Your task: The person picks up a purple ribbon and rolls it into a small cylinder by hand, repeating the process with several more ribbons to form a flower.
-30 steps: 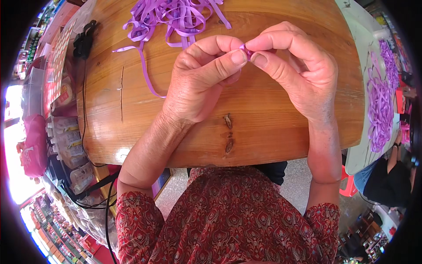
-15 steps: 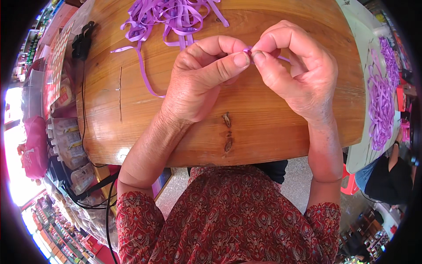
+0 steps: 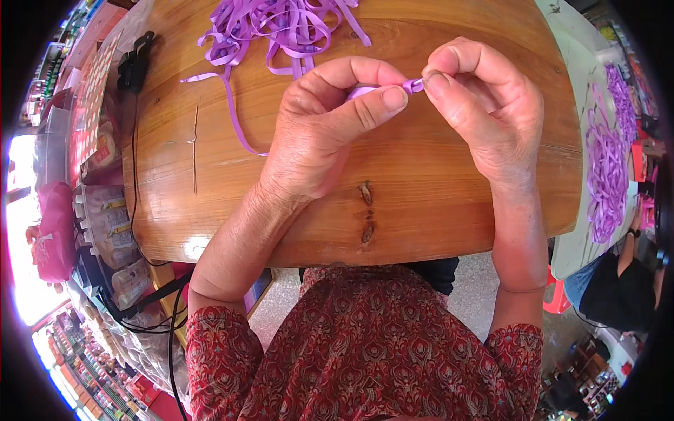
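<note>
While poised above a wooden table (image 3: 435,203), just beyond a red patterned shirt (image 3: 379,337), pinching away with the left hand (image 3: 316,130): thumb and forefinger closed on a purple ribbon (image 3: 413,85). Gripping it on the other side with the right hand (image 3: 495,112), also thumb to forefinger, tips drawn together. Up off the wood, by the look of it, right between the two sets of fingertips. And there, just a short glossy stretch in the open: right of the left thumb tip, left of the right thumb tip, touching both, no nearer to one hand than to the other. Long axis running side to side across the body, tilted slightly away at the right. Pointing straight into the right-hand pinch, then lost behind fingers; no telling from here about the tip. Back the other way, a paler strip glimpsed inside the left hand's curl.

Out to the left now, a thin brown stick (image 3: 194,165), lengthwise away from the body. Farther on, a loose heap of purple ribbons (image 3: 242,21), one long strand trailing down behind the left wrist. Off to the right, on a pale side table (image 3: 572,249), another ribbon pile (image 3: 607,182).
</note>
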### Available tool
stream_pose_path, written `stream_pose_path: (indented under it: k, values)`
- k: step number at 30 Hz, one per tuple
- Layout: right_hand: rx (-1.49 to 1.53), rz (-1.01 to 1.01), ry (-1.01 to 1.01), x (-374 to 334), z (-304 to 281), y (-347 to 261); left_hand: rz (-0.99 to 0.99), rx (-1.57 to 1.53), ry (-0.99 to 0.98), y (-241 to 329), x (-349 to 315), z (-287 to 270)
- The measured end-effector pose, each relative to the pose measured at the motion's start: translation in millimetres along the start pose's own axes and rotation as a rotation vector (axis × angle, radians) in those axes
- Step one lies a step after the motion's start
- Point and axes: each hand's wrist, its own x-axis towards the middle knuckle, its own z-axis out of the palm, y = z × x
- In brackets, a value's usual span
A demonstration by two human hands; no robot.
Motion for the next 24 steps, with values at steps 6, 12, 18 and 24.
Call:
stream_pose_path:
  k: [6, 12, 18, 24]
  values:
    - [0.027, 0.021, -0.003, -1, -3, 0, 0.022, 0.013, 0.041, 0, 0, -1]
    - [-0.183, -0.263, -0.047, 8, -7, -3, 0.039, 0.018, 0.054, -1, 0, -1]
    - [-0.724, -0.551, -0.127, 9, -4, -5, 0.033, 0.042, -0.02, -1, 2, -3]
    - [-0.842, -0.633, -0.089, 7, -4, 0, 0.048, 0.209, 0.028, 0, 6, -5]
